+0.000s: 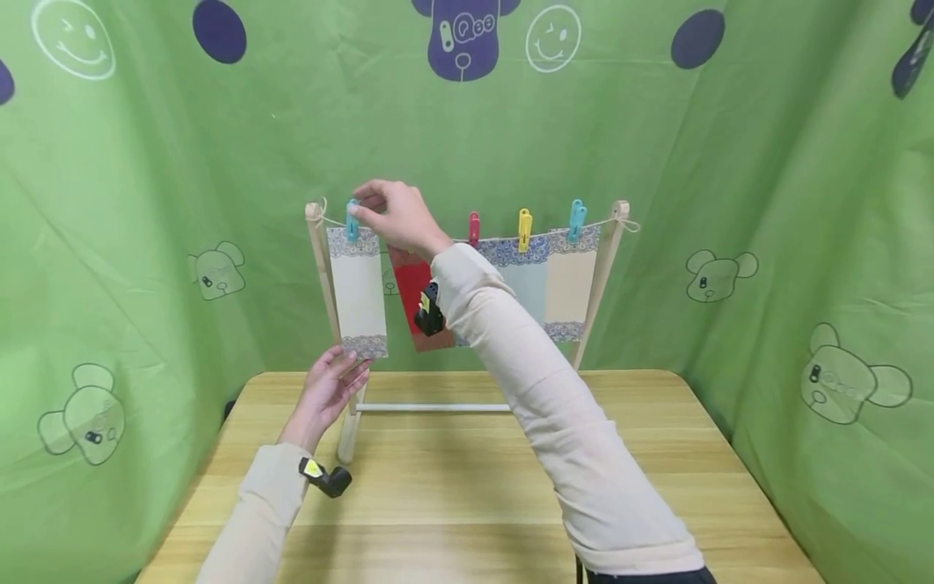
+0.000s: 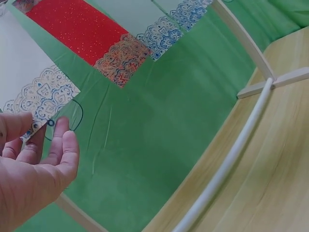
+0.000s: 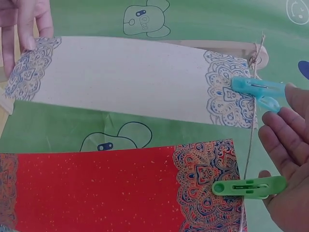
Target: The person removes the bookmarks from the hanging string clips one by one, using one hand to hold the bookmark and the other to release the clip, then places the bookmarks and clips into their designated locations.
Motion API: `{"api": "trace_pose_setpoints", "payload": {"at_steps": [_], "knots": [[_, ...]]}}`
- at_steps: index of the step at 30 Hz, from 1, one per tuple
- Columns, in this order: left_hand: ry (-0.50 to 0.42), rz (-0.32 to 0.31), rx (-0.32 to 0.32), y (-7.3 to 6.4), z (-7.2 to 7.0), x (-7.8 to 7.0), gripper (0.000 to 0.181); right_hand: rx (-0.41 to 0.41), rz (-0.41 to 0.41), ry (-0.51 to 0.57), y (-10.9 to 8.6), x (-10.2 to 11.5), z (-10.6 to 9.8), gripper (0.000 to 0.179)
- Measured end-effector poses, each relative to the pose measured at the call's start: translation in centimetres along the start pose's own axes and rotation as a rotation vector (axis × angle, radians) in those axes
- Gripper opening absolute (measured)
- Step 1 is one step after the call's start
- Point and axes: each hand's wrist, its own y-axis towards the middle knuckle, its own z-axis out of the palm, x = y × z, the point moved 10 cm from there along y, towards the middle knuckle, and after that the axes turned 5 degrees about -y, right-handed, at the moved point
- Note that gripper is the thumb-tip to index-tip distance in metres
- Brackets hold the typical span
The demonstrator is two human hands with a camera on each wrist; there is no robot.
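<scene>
A white paper strip (image 1: 357, 292) with blue lace-pattern ends hangs at the left end of the string (image 3: 249, 157). A light-blue clothespin (image 3: 248, 87) clips its top edge to that string. My right hand (image 1: 401, 212) pinches this clothespin's handle end between thumb and fingers. Down at the strip's bottom edge, my left hand (image 1: 330, 393) holds the patterned end between thumb and fingers, as the left wrist view shows. Beside it, a red patterned strip (image 3: 96, 188) hangs from a green clothespin (image 3: 248, 187), close under the right hand.
Farther right hang a pale blue strip (image 1: 531, 284) and a beige strip (image 1: 572, 284), under red (image 1: 474, 229), yellow (image 1: 524, 230) and blue (image 1: 577, 221) clothespins. A wooden rack (image 1: 601, 284) with a white crossbar (image 1: 430, 407) stands on the wooden table (image 1: 452, 503). Green curtains surround it.
</scene>
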Motion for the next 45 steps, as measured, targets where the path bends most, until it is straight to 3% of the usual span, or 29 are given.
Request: {"api": "trace_pose_setpoints", "payload": {"at_steps": [6,17,26,45], "knots": [[0.05,0.009,0.016,-0.2,0.6,-0.2,0.019,-0.016,0.002,0.004,0.2,-0.1,0.2,0.039],[0.026,0.018,0.002,-0.1,0.9,-0.4,0.017,-0.015,0.015,0.034,0.2,-0.3,0.3,0.033],[0.042,0.083,-0.032,-0.1,0.7,-0.8,0.018,-0.074,0.052,0.056,0.2,-0.8,-0.1,0.03],[0.022,0.192,-0.112,0.1,0.5,-1.7,0.017,-0.146,0.035,0.071,-0.2,-0.4,-0.8,0.024]]}}
